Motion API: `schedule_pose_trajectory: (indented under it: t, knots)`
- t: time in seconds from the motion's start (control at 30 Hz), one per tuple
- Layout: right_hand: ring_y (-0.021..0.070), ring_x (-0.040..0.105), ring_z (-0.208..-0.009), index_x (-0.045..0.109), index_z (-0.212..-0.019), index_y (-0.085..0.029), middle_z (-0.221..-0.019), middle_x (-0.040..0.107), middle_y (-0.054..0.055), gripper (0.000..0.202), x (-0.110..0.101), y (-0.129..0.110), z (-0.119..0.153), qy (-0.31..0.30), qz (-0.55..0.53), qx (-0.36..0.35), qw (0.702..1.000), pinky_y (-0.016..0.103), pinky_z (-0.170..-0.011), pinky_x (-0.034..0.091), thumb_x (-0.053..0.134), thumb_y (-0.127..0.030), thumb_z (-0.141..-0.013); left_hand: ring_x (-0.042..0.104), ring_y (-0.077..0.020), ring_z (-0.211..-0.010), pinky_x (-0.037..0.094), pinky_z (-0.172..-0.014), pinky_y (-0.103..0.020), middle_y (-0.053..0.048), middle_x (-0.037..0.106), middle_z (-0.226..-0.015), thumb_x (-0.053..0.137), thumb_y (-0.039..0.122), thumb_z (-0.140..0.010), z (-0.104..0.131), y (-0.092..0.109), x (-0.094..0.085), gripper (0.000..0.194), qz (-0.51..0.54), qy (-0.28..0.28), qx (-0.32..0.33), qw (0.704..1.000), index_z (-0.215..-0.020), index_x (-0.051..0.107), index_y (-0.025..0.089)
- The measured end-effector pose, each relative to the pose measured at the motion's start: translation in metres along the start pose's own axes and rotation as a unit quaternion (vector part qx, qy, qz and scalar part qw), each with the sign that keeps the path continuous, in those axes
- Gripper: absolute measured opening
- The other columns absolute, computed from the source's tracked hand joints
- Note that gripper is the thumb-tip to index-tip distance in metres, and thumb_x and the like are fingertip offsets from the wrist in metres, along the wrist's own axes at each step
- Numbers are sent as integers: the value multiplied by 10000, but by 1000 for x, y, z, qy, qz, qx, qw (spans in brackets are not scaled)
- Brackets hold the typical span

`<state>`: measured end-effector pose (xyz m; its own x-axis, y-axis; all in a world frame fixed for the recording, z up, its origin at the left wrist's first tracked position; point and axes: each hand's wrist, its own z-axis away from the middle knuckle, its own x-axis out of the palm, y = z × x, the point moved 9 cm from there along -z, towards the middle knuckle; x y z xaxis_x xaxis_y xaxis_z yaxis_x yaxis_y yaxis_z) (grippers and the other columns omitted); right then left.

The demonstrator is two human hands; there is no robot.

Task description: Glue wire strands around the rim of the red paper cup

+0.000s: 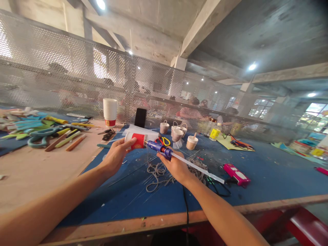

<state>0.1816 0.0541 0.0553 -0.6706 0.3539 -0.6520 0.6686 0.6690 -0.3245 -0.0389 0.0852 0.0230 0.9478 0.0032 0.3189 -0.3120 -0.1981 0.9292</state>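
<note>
Red-and-white paper cup (137, 140) was clasped sideways in the left hand (117, 153) above the blue tabletop (102, 208), apparently to offer its base to the blue plastic glue gun (156, 147) the right hand (176, 166) gripped.

two hands (116, 153) (177, 166), one glue gun (157, 147), one held cup (138, 141)

Partition (151, 90): we face grey, perforated sheeting
Lamp (252, 66): lit, above the partition
Window (317, 111): bright, toward the partition's right end

A craft workshop shows in the scissors (47, 132), cord (159, 167) and glue gun (159, 148) at the table (276, 177), under concrete beams (205, 25).
</note>
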Motion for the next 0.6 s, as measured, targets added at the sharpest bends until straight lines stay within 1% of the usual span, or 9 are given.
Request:
schedule_pose_trajectory:
  t: [0.2,0.4,0.5,0.6]
  knots:
    - [232,729,-757,714,-976,-214,-802,767,70,285,-1,-2,0,-3,2,0,1000,275,-680,514,596,-474,-989,762,-251,-844,577,-802,-319,-84,832,-923,817,418,-795,1,3,0,332,6,-1,14,1000,-1017,790,172]
    - [216,710,-690,706,-940,-217,-783,758,63,267,-1,-2,0,-6,3,2,1000,271,-649,496,599,-458,-984,760,-245,-760,586,-709,-320,-79,829,-870,828,388,-784,1,1,1,304,24,4,-1,1000,-986,784,166]
    - [212,704,-682,697,-931,-218,-768,750,59,265,-2,-3,0,-5,-1,1,1000,269,-652,491,592,-455,-987,759,-240,-745,593,-699,-319,-77,827,-855,828,386,-783,3,1,2,300,31,2,-9,999,-979,782,163]
    - [208,689,-655,684,-911,-214,-752,741,59,288,-2,-3,0,-4,-2,0,1000,276,-656,489,574,-466,-995,760,-233,-733,598,-697,-312,-78,825,-840,831,377,-779,5,2,3,272,29,0,-15,999,-932,779,158]
